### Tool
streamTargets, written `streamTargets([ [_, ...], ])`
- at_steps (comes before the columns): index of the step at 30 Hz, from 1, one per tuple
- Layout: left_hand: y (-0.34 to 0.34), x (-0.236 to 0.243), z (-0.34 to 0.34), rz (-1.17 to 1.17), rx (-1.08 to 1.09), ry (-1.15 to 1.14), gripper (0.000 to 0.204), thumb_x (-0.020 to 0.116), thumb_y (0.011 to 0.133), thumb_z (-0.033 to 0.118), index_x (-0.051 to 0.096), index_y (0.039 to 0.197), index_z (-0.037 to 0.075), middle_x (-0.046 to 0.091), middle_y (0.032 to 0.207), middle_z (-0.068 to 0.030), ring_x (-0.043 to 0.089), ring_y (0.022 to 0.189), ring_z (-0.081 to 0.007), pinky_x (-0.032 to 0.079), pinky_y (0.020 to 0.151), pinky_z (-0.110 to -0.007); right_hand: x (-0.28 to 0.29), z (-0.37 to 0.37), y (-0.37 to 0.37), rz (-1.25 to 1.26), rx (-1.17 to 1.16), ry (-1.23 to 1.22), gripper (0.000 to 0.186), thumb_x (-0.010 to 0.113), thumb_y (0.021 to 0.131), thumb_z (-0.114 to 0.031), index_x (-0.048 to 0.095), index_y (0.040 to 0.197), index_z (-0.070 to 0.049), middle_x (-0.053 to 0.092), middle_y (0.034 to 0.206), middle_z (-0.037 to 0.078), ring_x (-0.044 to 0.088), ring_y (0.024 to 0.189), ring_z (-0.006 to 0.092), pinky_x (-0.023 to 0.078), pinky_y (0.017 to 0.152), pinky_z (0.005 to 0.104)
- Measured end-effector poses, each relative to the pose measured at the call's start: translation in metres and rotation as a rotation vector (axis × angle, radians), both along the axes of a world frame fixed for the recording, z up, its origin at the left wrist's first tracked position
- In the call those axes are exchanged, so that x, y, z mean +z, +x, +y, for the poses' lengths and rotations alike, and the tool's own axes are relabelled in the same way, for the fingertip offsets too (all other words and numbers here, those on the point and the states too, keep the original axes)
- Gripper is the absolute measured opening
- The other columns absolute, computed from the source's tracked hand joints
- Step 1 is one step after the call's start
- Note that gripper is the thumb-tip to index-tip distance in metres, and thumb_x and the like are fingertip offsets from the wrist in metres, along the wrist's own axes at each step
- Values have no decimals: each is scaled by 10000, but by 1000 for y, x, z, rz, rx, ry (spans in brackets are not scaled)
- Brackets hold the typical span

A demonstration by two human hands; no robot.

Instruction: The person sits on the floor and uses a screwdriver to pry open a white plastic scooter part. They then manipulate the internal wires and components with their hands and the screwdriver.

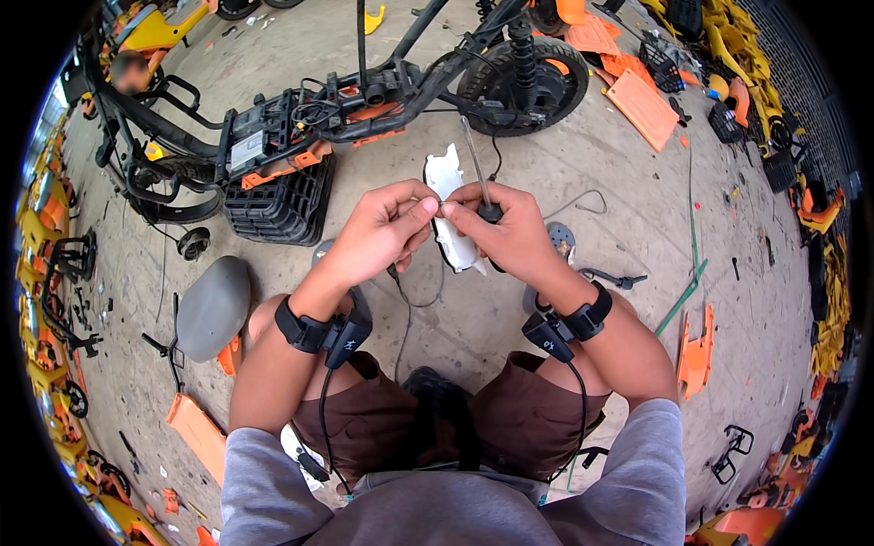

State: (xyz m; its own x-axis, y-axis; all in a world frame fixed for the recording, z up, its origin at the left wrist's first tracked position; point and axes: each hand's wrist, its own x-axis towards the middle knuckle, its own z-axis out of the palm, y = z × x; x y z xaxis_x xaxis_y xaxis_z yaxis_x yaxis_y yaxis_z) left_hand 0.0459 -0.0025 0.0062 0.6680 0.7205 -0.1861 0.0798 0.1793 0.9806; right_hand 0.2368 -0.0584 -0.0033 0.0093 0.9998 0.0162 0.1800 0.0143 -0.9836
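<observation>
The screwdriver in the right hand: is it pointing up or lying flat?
Pointing up. The right hand holds the screwdriver by its dark handle, with the metal shaft rising away from the fist toward the scooter frame.

hands: left hand (pixel 387 227) and right hand (pixel 510 232) meet fingertip to fingertip above the floor (pixel 628 209) | screwdriver (pixel 480 177) in right hand | panel (pixel 451 218) on floor beneath hands | scooter frame (pixel 364 100) beyond | seat (pixel 212 307) left | bracket (pixel 696 353) right
</observation>
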Motion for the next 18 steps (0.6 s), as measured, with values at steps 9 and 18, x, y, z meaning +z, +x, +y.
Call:
streamTargets([
  [9, 1, 2, -1, 4, 4, -6, 250, 496, 1031, 229, 596, 995, 2, 455, 598, 10, 383, 444, -60, 360, 409, -236, 0, 0, 1, -20, -8, 11, 202, 710, 865, -180, 707, 954, 1, 647, 741, 22, 556, 694, 70, 466, 638, 254],
  [18, 0, 1, -1, 8, 1, 3, 260, 499, 1031, 235, 603, 1002, -2, 453, 596, 12, 382, 450, -56, 360, 410, -233, -1, 0, 1, -27, -20, 21, 223, 729, 848, -183, 702, 943, 16, 686, 778, 48, 566, 706, 72, 476, 652, 250],
])
